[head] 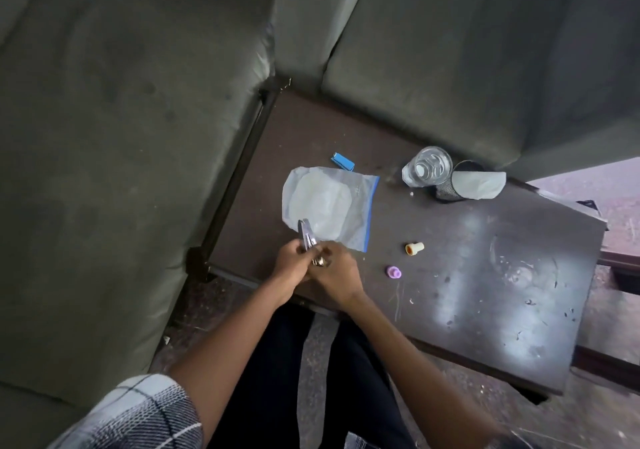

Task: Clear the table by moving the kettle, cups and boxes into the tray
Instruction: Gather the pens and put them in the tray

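Head view: both hands meet at the bench (450, 275) near edge. The left hand (289, 263) grip is closed on a small metal tool (306, 235), possibly a nail clipper, long axis pointing away over the zip bag (329, 206). The right hand (334, 272) pinches its near end. The water glass (427, 166) lies far right of the zip bag, nearer the right hand. No tray visible.

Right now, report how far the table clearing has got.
Done: nothing that shows; no tray, kettle or boxes are in view. In hand: the left hand and right hand together hold a small metal tool over the table. Left: the glass, zip bag, blue item, mesh holder and two small caps remain there.
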The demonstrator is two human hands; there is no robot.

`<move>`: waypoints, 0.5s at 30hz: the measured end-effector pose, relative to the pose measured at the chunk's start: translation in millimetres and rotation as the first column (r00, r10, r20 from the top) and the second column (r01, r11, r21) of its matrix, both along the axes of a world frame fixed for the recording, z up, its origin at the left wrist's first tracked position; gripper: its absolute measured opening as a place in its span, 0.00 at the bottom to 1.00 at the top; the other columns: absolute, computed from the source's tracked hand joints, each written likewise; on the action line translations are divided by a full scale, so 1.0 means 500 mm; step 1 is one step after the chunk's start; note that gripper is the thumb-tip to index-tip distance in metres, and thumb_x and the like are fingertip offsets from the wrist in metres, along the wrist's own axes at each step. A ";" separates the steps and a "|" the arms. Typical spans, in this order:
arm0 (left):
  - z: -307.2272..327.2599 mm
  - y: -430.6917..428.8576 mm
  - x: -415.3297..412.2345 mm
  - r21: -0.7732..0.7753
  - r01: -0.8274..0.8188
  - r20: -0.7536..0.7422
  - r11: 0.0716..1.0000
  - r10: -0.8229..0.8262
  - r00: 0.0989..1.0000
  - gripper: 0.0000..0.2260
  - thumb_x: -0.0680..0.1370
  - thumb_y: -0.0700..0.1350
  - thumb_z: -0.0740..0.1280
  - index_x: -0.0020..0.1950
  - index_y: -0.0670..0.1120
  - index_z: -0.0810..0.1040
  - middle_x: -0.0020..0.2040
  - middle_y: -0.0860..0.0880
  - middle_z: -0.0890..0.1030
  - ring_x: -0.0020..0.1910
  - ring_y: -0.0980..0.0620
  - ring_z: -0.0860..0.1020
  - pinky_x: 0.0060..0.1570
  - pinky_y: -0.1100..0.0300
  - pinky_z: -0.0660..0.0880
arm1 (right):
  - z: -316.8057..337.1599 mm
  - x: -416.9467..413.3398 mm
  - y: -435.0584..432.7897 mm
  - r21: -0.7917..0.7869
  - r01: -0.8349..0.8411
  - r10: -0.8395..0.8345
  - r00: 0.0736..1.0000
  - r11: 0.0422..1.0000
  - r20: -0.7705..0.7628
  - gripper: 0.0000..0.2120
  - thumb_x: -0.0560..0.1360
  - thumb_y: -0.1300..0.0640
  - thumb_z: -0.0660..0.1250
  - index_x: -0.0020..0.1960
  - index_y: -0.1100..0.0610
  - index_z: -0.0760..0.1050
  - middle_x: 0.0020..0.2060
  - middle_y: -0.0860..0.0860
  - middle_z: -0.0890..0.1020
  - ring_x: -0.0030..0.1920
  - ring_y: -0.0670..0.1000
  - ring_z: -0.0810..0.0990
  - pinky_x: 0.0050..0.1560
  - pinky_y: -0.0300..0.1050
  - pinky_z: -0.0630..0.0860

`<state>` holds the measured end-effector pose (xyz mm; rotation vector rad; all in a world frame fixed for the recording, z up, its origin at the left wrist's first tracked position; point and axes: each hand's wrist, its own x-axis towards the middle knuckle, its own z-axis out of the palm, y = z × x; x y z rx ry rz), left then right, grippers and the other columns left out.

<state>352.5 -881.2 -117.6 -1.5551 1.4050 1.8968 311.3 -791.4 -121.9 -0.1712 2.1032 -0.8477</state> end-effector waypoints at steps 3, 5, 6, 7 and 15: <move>0.007 -0.049 -0.021 -0.015 -0.133 -0.042 0.991 0.133 0.990 0.04 0.77 0.40 0.66 0.43 0.45 0.74 0.37 0.48 0.77 0.34 0.55 0.75 0.33 0.62 0.76 | 0.023 -0.098 -0.038 -0.065 -0.097 0.111 0.958 0.993 0.265 0.07 0.68 0.59 0.71 0.46 0.58 0.80 0.37 0.52 0.80 0.37 0.49 0.77 0.39 0.41 0.73; 0.009 -0.083 -0.024 0.006 -0.157 -0.068 0.988 0.157 0.985 0.06 0.77 0.40 0.66 0.41 0.46 0.73 0.41 0.47 0.78 0.37 0.52 0.77 0.38 0.61 0.76 | -0.014 -0.186 -0.068 -0.008 -0.018 0.019 0.991 1.000 0.134 0.07 0.71 0.62 0.68 0.47 0.61 0.81 0.38 0.53 0.79 0.37 0.52 0.77 0.40 0.44 0.74; 0.008 -0.097 -0.024 -0.001 -0.153 -0.081 0.988 0.152 0.985 0.06 0.76 0.40 0.66 0.41 0.47 0.72 0.43 0.46 0.79 0.40 0.50 0.78 0.39 0.61 0.75 | -0.043 -0.229 -0.086 0.057 0.027 -0.025 0.999 0.998 -0.033 0.09 0.72 0.62 0.66 0.50 0.62 0.80 0.40 0.54 0.79 0.40 0.53 0.77 0.43 0.45 0.74; 0.006 -0.108 -0.022 -0.019 -0.152 -0.091 0.988 0.150 0.984 0.05 0.76 0.41 0.67 0.41 0.47 0.73 0.45 0.45 0.79 0.43 0.48 0.78 0.40 0.61 0.75 | -0.074 -0.264 -0.103 0.143 0.067 -0.037 0.979 0.987 -0.199 0.12 0.72 0.61 0.64 0.54 0.63 0.78 0.45 0.55 0.80 0.45 0.55 0.78 0.46 0.46 0.74; -0.016 -0.130 0.041 -0.033 -0.252 -0.148 0.967 0.244 0.958 0.05 0.77 0.39 0.65 0.51 0.46 0.77 0.41 0.53 0.84 0.44 0.54 0.81 0.38 0.66 0.77 | -0.224 -0.377 -0.165 0.551 -0.180 0.424 0.833 0.815 -0.356 0.16 0.75 0.60 0.61 0.61 0.58 0.75 0.63 0.57 0.71 0.65 0.59 0.68 0.63 0.52 0.66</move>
